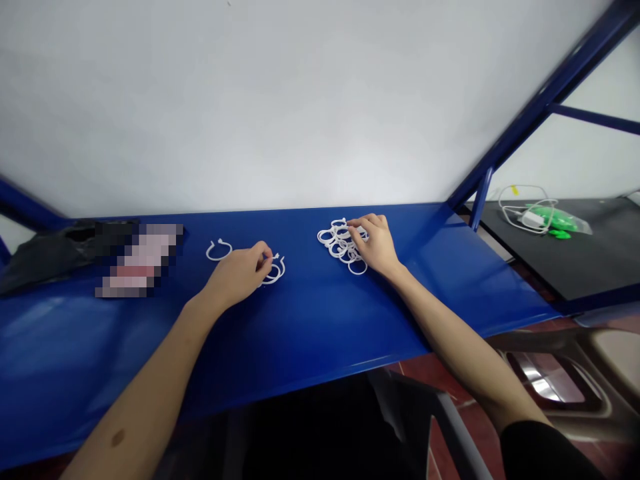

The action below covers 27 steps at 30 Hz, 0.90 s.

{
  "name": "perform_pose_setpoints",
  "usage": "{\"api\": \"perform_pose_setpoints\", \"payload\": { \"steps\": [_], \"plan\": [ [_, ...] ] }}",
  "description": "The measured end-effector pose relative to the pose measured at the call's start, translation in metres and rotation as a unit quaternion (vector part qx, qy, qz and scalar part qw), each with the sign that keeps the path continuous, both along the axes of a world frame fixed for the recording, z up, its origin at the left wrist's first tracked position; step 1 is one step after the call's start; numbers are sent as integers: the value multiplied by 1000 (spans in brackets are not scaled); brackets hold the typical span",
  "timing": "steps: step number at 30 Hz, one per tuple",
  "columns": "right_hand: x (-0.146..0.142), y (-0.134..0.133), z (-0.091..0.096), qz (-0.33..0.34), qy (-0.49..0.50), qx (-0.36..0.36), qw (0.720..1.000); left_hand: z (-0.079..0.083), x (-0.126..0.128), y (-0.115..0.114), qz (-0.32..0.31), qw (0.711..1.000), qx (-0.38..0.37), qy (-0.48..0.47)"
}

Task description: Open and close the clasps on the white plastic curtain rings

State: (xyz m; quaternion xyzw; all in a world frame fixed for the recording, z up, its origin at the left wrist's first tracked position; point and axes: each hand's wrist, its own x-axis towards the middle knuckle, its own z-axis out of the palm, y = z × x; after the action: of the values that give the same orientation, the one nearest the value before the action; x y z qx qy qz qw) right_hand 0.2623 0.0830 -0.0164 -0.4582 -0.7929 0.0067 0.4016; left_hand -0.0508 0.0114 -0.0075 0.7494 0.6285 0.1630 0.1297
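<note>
Several white plastic curtain rings lie on a blue table. My left hand is closed in a pinch at a small group of these open rings; the fingers partly hide them. A single open curtain ring with knobbed ends lies just left of that hand. My right hand rests over a larger pile of curtain rings, its thumb and fingertips pinched at a ring near the top of the pile. Its palm covers the pile's right side.
At the left are a black plastic bag and a blurred-out rectangular item. A white wall stands behind the table, with blue frame bars at the right. Beyond is a black table bearing a white cable and a green item in clear plastic.
</note>
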Motion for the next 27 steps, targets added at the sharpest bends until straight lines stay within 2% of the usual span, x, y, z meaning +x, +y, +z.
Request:
{"api": "perform_pose_setpoints", "payload": {
  "steps": [27],
  "plan": [
    [-5, -5, 2, -2, 2, 2, 1000, 1, 2, -1, -4, 998, -54, 21]
  ]
}}
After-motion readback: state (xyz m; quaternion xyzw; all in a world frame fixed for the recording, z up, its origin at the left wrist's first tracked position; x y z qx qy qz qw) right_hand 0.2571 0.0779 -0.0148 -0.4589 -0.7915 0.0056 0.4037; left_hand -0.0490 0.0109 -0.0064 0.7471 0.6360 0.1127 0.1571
